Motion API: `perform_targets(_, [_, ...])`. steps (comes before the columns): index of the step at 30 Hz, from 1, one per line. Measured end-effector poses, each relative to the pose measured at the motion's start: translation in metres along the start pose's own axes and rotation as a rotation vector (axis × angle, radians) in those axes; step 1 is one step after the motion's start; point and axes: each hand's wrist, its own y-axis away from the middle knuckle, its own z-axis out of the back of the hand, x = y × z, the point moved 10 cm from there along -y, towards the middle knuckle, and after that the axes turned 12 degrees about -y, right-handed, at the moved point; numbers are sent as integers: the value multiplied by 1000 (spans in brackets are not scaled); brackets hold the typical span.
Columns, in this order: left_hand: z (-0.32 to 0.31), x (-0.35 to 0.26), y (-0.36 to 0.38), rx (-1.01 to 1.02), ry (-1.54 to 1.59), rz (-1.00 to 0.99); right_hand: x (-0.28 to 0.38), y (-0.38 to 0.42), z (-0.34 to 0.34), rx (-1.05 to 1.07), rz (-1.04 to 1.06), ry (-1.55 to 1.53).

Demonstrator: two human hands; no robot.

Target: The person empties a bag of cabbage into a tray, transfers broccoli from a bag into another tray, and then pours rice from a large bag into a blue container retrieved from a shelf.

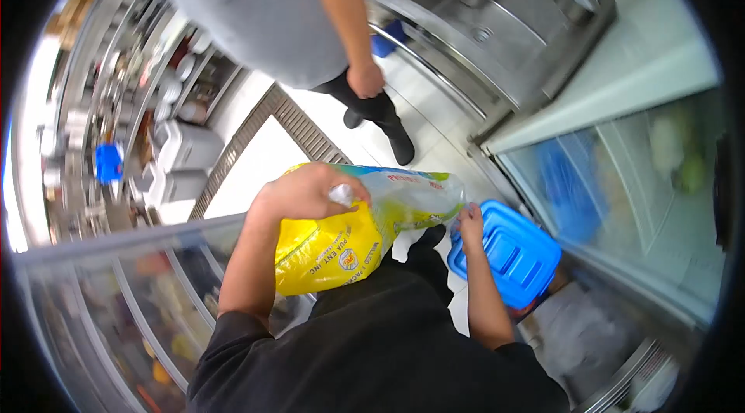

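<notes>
A large yellow, white and green plastic bag (326, 250) with printed lettering lies across the front of my body. My left hand (310, 192) is closed on its upper left part, with a bunched whitish bit of plastic showing by the fingers. At the bag's narrower right end, my right hand (469, 223) pinches the clear plastic edge. Just beyond that hand, below and to the right, is a bin with a blue lid (512, 254). What fills the bag is mostly hidden.
Another person in a grey shirt (256, 17) stands ahead, one arm hanging down. A steel sink (497, 25) is at the upper right, glass-fronted coolers (644, 172) at right and lower left. Shelves and grey bins (186, 145) stand left, beside a floor grate (240, 149).
</notes>
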Motion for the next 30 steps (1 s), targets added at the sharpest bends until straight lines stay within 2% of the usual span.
perform_targets(3, [-15, 49, 3, -119, -12, 147, 48, -6, -54, 236, 92, 95])
perform_targets(7, [-29, 124, 27, -277, 97, 304, 51, -3, -145, 560, -21, 285])
perform_targets(12, [-58, 229, 80, -372, 220, 599, 61, 17, -234, 716, -30, 507])
perform_targets(16, [-63, 321, 151, -575, 312, 840, 63, 63, -312, 814, -101, 661])
perform_targets(18, [-71, 367, 187, -688, 487, 961, 60, 86, -354, 898, -97, 745])
perform_targets(21, [-74, 432, 242, -977, 649, 1041, 52, 117, -422, 1029, -128, 710])
perform_targets(24, [-88, 486, 287, -1346, 956, 1027, 68, 156, -495, 1125, 115, 757])
perform_targets(26, [-84, 489, 315, -1536, 1179, 1002, 90, 169, -539, 1113, 482, 790])
perform_targets(27, [-78, 493, 327, -1645, 1283, 974, 94, 172, -558, 1150, 577, 786])
perform_targets(30, [-75, 524, 342, -1968, 1484, 663, 105, 160, -602, 1094, 562, 716])
